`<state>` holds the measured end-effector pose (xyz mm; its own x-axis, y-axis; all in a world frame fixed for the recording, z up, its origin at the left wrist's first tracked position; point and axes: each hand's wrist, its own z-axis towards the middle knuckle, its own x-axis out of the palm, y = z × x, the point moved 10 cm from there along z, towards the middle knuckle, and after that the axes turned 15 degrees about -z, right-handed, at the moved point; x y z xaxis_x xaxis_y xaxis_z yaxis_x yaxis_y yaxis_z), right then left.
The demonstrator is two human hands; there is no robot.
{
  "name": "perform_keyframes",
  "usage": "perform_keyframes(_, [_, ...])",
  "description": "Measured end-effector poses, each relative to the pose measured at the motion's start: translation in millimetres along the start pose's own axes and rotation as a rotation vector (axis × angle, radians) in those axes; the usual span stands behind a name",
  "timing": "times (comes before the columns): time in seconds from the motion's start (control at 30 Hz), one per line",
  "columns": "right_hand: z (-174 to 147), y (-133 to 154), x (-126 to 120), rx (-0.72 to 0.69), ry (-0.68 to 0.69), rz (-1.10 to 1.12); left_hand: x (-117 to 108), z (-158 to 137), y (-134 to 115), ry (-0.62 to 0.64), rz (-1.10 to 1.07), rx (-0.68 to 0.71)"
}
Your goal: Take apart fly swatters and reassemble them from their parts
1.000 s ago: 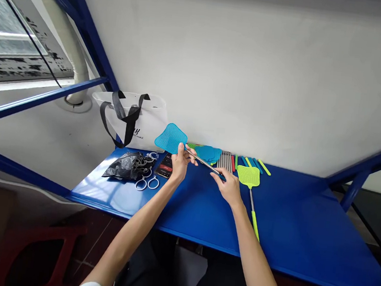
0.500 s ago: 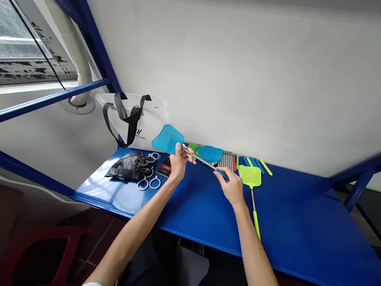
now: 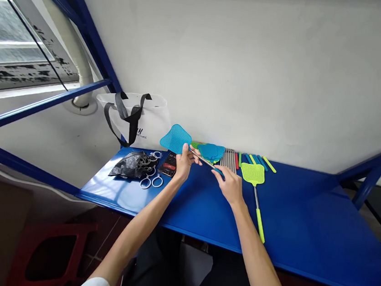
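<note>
A blue fly swatter (image 3: pixel 176 138) is held above the table, its mesh head up to the left and its metal rod slanting down to the right. My left hand (image 3: pixel 184 161) is closed around the rod just below the head. My right hand (image 3: pixel 230 184) grips the blue handle at the other end, hiding most of it. To the right of that hand lies a whole yellow-green fly swatter (image 3: pixel 253 174). Behind the hands are stacked blue swatter heads (image 3: pixel 212 152), a row of metal rods (image 3: pixel 229 160) and several coloured handles (image 3: pixel 253 159).
On the blue table (image 3: pixel 298 219), a black plastic bag (image 3: pixel 128 165) lies at the left with white rings (image 3: pixel 157 181) and a phone (image 3: pixel 169 164) beside it. A white tote bag (image 3: pixel 154 125) stands behind them. Blue frame bars rise at both sides, and a red stool (image 3: pixel 77 258) is below.
My right hand has come slightly closer to my left, and less of the rod shows between them. The whole view has shifted a little.
</note>
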<state>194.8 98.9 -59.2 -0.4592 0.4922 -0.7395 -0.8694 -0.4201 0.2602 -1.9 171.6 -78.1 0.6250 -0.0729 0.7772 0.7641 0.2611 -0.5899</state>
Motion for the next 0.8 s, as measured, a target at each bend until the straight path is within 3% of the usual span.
perform_keyframes(0.23, [0, 1, 4, 0.041, 0.006, 0.077, 8, -10, 17, 0.051, 0.031, -0.069])
perform_keyframes(0.43, [-1, 2, 10, 0.03, 0.051, 0.026, 8, -12, 20, 0.071, 0.091, -0.085])
perform_keyframes(0.8, [1, 2, 12, -0.001, 0.08, -0.14, 34, -26, 31, 0.246, 0.169, -0.168])
